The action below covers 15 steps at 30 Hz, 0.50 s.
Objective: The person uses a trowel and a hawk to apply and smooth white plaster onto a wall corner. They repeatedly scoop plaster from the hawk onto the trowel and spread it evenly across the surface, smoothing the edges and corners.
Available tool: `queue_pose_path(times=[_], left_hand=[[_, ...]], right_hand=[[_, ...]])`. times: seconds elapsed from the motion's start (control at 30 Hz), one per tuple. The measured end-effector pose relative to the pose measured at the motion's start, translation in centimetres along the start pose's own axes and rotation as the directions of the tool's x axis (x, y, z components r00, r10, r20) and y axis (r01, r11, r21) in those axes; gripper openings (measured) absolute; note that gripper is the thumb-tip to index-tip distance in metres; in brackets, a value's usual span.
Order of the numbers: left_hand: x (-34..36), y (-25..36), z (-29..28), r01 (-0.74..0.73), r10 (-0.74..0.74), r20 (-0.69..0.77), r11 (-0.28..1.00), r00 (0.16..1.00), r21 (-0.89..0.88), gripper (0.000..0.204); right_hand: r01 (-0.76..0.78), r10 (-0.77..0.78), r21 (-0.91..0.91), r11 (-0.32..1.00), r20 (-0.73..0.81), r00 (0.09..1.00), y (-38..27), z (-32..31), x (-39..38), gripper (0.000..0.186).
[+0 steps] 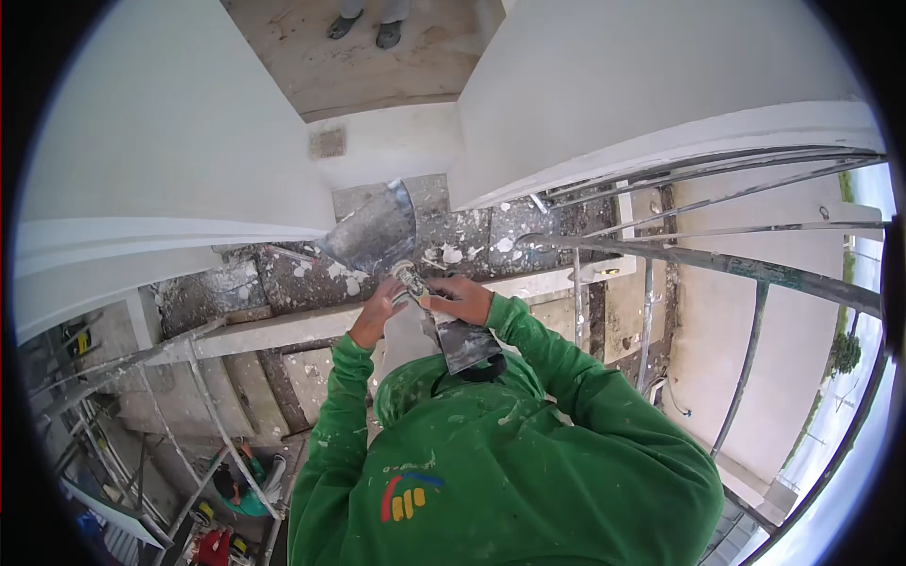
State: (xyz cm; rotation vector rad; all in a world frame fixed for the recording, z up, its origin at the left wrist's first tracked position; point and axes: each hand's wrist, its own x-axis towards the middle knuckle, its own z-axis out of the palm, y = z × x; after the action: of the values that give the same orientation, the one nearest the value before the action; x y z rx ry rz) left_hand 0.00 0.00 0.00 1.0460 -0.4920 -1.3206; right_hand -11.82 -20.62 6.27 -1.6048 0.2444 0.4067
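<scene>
My left hand [379,311] and my right hand [458,302] meet around the pale, paint-caked handles [410,281] of metal scrapers, fingers curled; which hand grips which handle is hard to tell. A wide, smeared grey blade [373,231] points away from me, above my hands. A smaller rectangular metal blade [469,347] lies just below my right hand, near my body, its handle partly hidden by my fingers. Both forearms are in paint-spattered green sleeves.
White walls [613,75] flank a raised floor [321,66] where someone's shoes [387,33] show. Metal scaffold bars [708,264] surround me. Below are splattered planks [500,231]; at lower left a co-worker in green [247,491] is beside red items [212,547].
</scene>
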Motion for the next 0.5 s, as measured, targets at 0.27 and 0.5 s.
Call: queue_pose_path(times=[0.27,0.5], left_hand=[[6.0,-2.5,8.3,-0.068,0.051,-0.156,0.992,0.986,-0.106,0.036],[8.5,-2.7,7.4,0.008,0.046,-0.429,0.993,0.902,0.122,0.034]], right_hand=[[0.065,-0.065,-0.004,0.998,-0.152,0.986,6.3,-1.2,-5.0,0.047],[-0.147,0.199,0.163,0.976,-0.372,0.907,18.4,-7.3,-8.0,0.043]])
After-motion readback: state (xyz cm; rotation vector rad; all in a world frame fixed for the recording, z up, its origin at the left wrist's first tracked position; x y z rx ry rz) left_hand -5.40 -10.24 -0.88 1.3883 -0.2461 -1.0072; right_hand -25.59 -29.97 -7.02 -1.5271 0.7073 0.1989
